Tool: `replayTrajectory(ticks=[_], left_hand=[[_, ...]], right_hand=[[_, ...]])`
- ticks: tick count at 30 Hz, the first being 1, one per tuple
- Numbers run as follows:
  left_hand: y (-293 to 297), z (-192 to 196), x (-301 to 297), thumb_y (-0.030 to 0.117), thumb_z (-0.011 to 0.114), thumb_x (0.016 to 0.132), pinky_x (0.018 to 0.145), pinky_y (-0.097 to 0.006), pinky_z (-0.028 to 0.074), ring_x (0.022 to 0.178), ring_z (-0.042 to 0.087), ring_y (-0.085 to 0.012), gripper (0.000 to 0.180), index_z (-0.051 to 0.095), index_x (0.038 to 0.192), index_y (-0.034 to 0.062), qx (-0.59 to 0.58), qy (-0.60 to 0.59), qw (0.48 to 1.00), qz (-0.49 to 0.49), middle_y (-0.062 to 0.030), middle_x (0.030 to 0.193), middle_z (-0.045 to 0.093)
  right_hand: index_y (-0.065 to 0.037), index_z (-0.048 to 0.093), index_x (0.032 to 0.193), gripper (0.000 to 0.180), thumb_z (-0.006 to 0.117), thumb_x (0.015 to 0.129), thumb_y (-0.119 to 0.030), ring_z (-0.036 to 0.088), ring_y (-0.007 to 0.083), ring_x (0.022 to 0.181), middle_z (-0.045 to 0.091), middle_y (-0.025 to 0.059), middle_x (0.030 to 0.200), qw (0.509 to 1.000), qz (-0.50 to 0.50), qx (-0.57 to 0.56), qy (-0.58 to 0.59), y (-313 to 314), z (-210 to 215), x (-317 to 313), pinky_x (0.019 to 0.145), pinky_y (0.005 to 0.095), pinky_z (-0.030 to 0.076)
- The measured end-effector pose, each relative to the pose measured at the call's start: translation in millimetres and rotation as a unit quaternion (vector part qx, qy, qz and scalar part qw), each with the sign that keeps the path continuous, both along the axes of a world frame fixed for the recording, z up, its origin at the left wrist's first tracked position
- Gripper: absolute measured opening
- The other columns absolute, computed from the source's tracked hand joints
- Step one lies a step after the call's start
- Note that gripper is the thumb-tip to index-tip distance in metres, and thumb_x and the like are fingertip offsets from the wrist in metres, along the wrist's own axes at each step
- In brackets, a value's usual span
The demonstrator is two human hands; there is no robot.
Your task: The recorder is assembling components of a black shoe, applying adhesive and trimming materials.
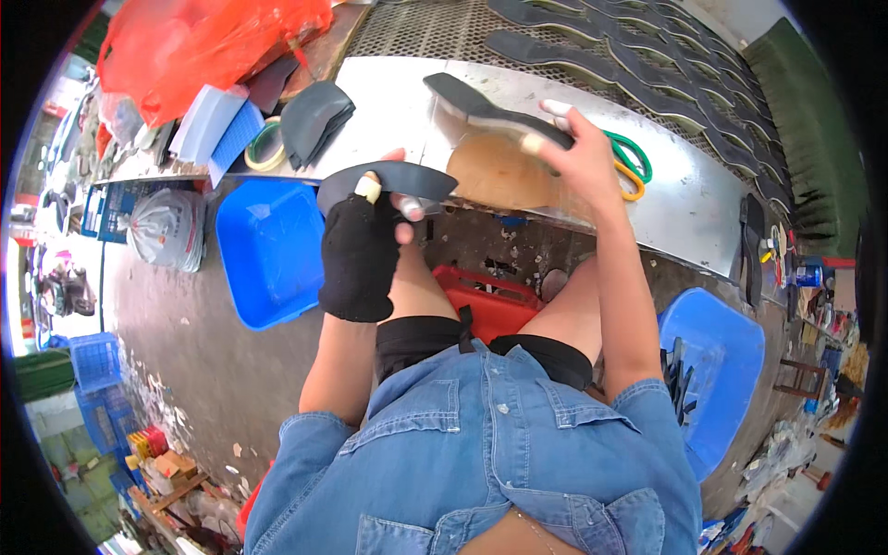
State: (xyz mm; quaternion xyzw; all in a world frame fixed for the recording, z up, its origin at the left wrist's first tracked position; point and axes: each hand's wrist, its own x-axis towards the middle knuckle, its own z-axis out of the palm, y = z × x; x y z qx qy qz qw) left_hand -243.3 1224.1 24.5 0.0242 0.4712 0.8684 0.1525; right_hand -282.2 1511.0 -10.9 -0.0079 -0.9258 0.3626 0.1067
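My left hand (pixel 365 245), in a black fingerless glove with a taped thumb, grips a curved black rubber strip (pixel 388 180) at the front edge of a metal work table (pixel 388 92). My right hand (pixel 578 153), fingertips taped, holds a black shoe sole (pixel 490 109) above a brown patch on the table. Green and orange handled scissors (pixel 631 166) lie just right of that hand.
Several black soles lie in rows on a mesh rack (pixel 647 55) at the back right. A stack of dark pieces (pixel 314 116), a tape roll (pixel 265 146) and a red plastic bag (pixel 203 46) sit at left. Blue bins stand at floor left (pixel 268 250) and right (pixel 717 370); a red stool (pixel 490 301) is under me.
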Motion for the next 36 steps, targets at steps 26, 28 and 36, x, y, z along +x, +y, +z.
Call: replayTrajectory(ticks=[26,28,36], left_hand=[[106,-7,-31,0.024,0.05,0.096,0.058,-0.021,0.043,0.081,0.052,-0.0085,0.035,0.051,0.124,0.0041,-0.033,-0.071,0.993,-0.093,-0.0023,0.098,0.057],[108,-10,-34,0.025,0.05,0.095,0.059,-0.02,0.044,0.083,0.053,-0.0087,0.034,0.052,0.123,0.0054,-0.064,-0.091,0.988,-0.104,-0.0019,0.102,0.058],[113,-15,-27,0.017,0.056,0.093,0.069,-0.019,0.051,0.081,0.056,-0.0109,0.029,0.056,0.117,0.0009,0.108,-0.11,0.986,-0.063,-0.0052,0.099,0.059]], right_hand=[[-0.003,0.035,0.136,0.056,0.05,0.087,-0.027,0.043,0.0339,0.125,0.044,0.0194,0.134,0.618,0.049,-0.781,0.081,23,21,93,0.102,0.0506,0.037],[-0.005,0.036,0.135,0.054,0.053,0.087,-0.023,0.044,0.0328,0.124,0.044,0.0174,0.134,0.633,0.062,-0.766,0.093,24,23,93,0.101,0.0506,0.038],[-0.007,0.049,0.123,0.04,0.06,0.085,-0.007,0.051,0.0253,0.115,0.054,0.0094,0.123,0.685,0.035,-0.719,0.112,18,23,98,0.099,0.0471,0.041]])
